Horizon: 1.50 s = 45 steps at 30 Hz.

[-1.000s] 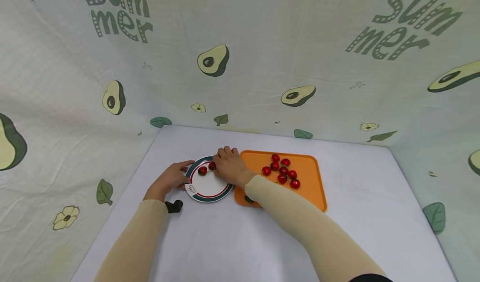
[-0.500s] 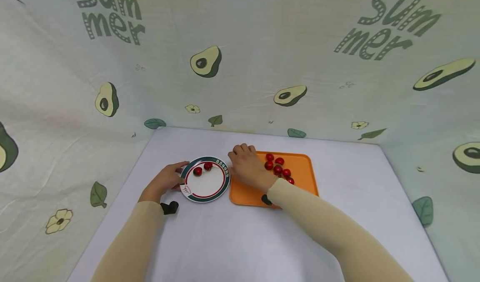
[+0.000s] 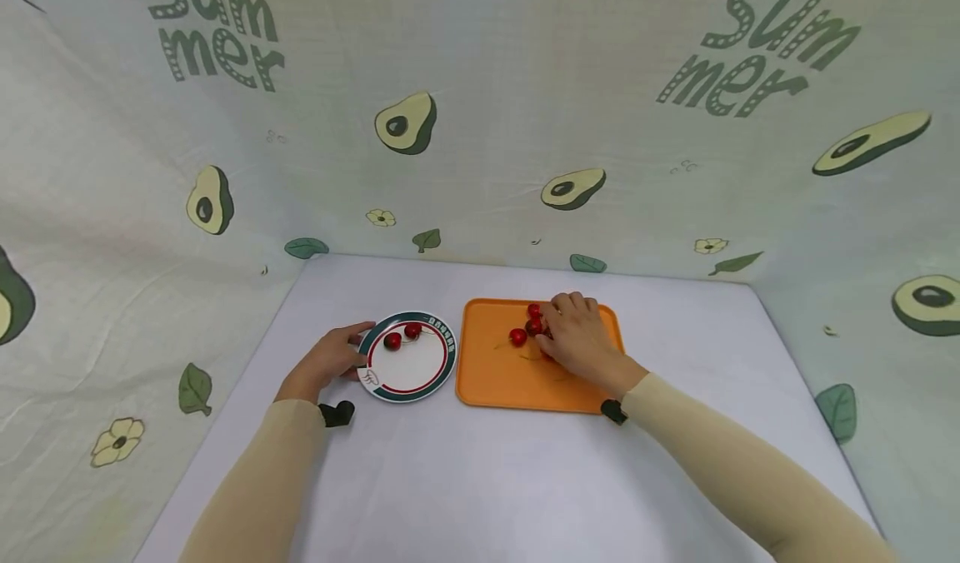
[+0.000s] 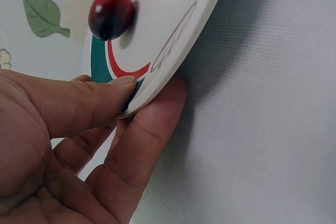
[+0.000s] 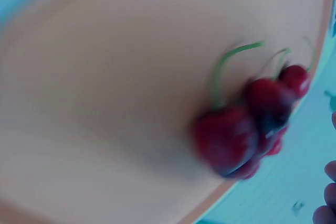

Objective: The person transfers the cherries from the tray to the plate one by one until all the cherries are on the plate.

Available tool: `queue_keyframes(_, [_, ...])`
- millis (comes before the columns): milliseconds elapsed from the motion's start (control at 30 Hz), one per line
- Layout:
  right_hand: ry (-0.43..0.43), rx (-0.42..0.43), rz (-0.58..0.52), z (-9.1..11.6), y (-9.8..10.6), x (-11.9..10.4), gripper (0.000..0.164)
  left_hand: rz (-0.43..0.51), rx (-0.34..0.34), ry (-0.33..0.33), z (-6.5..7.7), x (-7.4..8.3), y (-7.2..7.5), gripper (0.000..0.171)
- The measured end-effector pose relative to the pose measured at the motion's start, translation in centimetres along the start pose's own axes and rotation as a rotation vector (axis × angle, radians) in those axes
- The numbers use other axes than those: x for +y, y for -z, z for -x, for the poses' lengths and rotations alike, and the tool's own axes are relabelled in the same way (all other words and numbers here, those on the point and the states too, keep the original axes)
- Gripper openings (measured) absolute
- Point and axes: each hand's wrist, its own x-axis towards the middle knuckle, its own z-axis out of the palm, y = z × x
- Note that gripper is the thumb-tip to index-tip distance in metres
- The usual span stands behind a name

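Observation:
My left hand (image 3: 324,365) pinches the left rim of a white plate (image 3: 408,373) with a green and red border. In the left wrist view the thumb (image 4: 86,103) lies on top and a finger (image 4: 149,135) is under the rim. Two red cherries (image 3: 392,341) sit at the plate's upper left. My right hand (image 3: 579,336) is over the cherries (image 3: 517,337) on the orange tray (image 3: 487,384), hiding several of them. In the right wrist view its fingertips (image 5: 332,195) show at the right edge, apart from the blurred, stemmed cherries (image 5: 226,137).
The plate and tray lie side by side on a white tabletop (image 3: 465,480), with a narrow gap between them. A printed cloth (image 3: 480,130) with avocados hangs behind and at both sides. Dark wrist straps (image 3: 337,414) show at the sleeves.
My right hand has left the plate and crossed rightward to the cherries on the tray. Both cherries on the plate now show fully. The left hand stays on the rim.

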Motion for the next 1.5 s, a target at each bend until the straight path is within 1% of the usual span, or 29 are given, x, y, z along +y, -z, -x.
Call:
queue_keyframes(167, [-0.039, -0.007, 0.041, 2.6, 0.0, 2.0, 0.044, 0.001, 0.003, 0.007, -0.2, -0.2, 0.0, 0.075])
queue_keyframes(300, [-0.044, -0.008, 0.045, 4.2, 0.0, 3.2, 0.042, 0.013, -0.002, 0.011, -0.2, -0.1, -0.1, 0.075])
queue_keyframes(400, [-0.036, -0.041, 0.03, 5.0, 0.1, 3.8, 0.04, 0.005, -0.008, 0.009, 0.0, 0.1, 0.0, 0.075])
queue_keyframes(500, [-0.008, -0.084, 0.019, 5.6, 0.3, 4.1, 0.038, 0.002, -0.01, 0.013, 0.1, 0.3, 0.1, 0.075])
queue_keyframes(633, [0.053, -0.126, 0.006, 5.9, 0.0, 4.1, 0.035, -0.011, -0.01, 0.005, 0.1, 0.2, 0.3, 0.075])
queue_keyframes(733, [0.082, -0.15, -0.006, 6.0, -0.3, 4.0, 0.034, -0.018, -0.009, -0.004, 0.0, 0.1, 0.3, 0.075])
queue_keyframes(867, [0.089, -0.169, -0.011, 6.1, -0.6, 4.1, 0.033, -0.008, -0.004, 0.003, -0.2, 0.0, 0.1, 0.075])
queue_keyframes(1067, [0.099, -0.18, 0.012, 6.3, -0.9, 4.3, 0.032, 0.009, -0.001, 0.006, -0.4, -0.2, 0.0, 0.075])
queue_keyframes(1233, [0.084, -0.172, 0.031, 6.6, -1.0, 4.5, 0.033, 0.009, 0.001, 0.007, -0.4, -0.3, 0.0, 0.074])
queue_keyframes(1333, [0.071, -0.165, 0.042, 6.8, -1.0, 4.6, 0.029, 0.01, 0.0, 0.01, -0.5, -0.3, 0.0, 0.075])
queue_keyframes(1500, [0.058, -0.152, 0.036, 7.2, -0.9, 4.5, 0.029, 0.01, 0.003, 0.015, -0.5, -0.3, 0.0, 0.076])
